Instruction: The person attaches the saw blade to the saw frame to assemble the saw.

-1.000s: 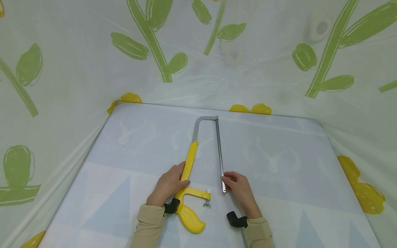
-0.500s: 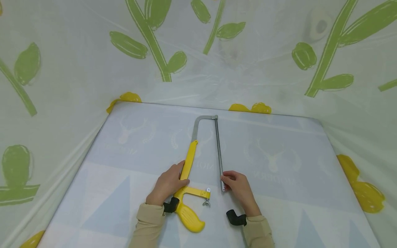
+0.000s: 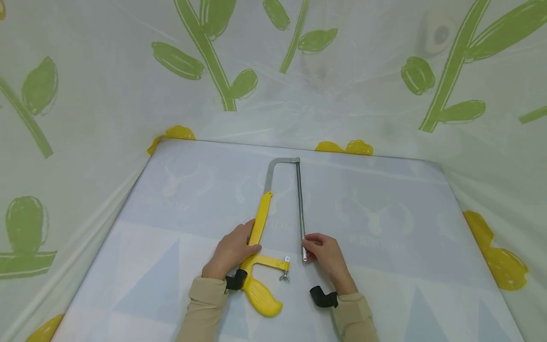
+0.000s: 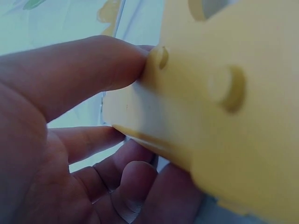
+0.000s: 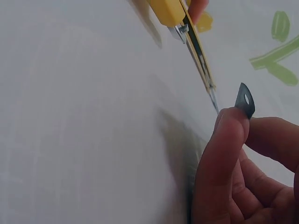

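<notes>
Saw frame point(image 3: 259, 221) in the left hand point(image 3: 230, 251), blade point(image 3: 300, 204) in the right hand point(image 3: 329, 259).
Both lie at the middle of the bench point(image 3: 376, 299). The left grip curls round the frame, probably to steady it; the right grip pinches the blade near its free end, apart from the wing nut point(image 3: 285, 277), likely to control that end, since the far end meets the frame's tip.

The hacksaw frame point(image 3: 264, 209) is yellow, with a silver-grey far end. The blade point(image 3: 301, 204) is grey. The tablecloth point(image 3: 149, 280) shows pale blue triangles.
</notes>
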### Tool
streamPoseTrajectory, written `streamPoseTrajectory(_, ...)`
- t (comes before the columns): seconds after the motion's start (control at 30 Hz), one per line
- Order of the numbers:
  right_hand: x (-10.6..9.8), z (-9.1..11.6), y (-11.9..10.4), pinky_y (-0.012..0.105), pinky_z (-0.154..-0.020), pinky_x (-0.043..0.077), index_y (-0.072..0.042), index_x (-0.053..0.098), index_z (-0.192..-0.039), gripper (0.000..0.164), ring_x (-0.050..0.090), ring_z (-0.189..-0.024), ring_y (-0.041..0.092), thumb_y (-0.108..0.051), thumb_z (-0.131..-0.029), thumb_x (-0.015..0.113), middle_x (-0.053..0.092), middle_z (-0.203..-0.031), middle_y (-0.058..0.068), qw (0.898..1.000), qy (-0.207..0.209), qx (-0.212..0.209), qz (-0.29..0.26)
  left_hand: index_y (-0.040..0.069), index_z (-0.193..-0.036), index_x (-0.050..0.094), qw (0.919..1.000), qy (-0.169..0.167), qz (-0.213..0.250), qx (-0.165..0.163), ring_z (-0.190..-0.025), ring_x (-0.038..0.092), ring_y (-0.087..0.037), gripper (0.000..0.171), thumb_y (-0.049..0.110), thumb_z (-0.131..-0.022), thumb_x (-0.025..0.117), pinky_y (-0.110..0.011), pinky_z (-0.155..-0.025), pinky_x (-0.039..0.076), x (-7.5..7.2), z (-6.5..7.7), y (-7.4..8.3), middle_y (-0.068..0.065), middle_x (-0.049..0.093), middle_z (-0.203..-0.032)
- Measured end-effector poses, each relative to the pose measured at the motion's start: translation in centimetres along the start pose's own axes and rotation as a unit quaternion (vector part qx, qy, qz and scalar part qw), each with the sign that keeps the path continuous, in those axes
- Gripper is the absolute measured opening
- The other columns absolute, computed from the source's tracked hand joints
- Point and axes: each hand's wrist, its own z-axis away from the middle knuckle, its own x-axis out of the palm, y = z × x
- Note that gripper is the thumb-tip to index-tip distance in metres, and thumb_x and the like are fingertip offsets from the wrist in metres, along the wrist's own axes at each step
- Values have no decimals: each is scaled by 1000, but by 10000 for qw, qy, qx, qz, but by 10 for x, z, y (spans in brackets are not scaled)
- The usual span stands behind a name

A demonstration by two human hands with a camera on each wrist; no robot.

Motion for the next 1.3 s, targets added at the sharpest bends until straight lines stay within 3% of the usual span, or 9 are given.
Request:
streamPoseTrajectory(0.37, 12, 0, -4, 29, -53, 47, -4, 62, -102, 28, 54, -54, 18, -23, -81, 64, 63, -72, 7, 9992, -363, 66, -122, 13, -140, 30, 10000, -45, 28, 10, -69, 45, -15, 72, 33, -79, 64, -30, -63, 39, 3, 1, -1, -2, 47, -89)
streamPoseTrajectory(0.67, 18, 0, -5, 30, -49, 45, -7, 62, -101, 25, 53, -51, 20, -23, -82, 63, 63, -71, 5, 9990, -420, -14, 143, 14, -140, 29, 9999, -109, 16, -8, -68, 45, -15, 72, 32, -80, 64, -29, -60, 38, 5, 0, -2, -1, 45, -85)
streamPoseTrajectory(1.03, 18, -18, -15, 29, -49, 44, -11, 63, -102, 26, 52, -49, 20, -27, -82, 64, 62, -73, 5, 9982, -427, -201, 369, 13, -141, 26, 9997, -210, -141, 60, -68, 45, -17, 73, 34, -81, 62, -28, -58, 38, -11, -18, 2, -4, 44, -84)
streamPoseTrajectory(1.3, 20, -16, -12, 28, -47, 42, -13, 62, -104, 27, 51, -46, 18, -28, -82, 63, 61, -70, 3, 9958, -448, -113, 785, 14, -142, 24, 9995, -305, -86, -20, -69, 46, -17, 73, 33, -82, 61, -29, -60, 38, -4, -13, -1, -4, 45, -86)
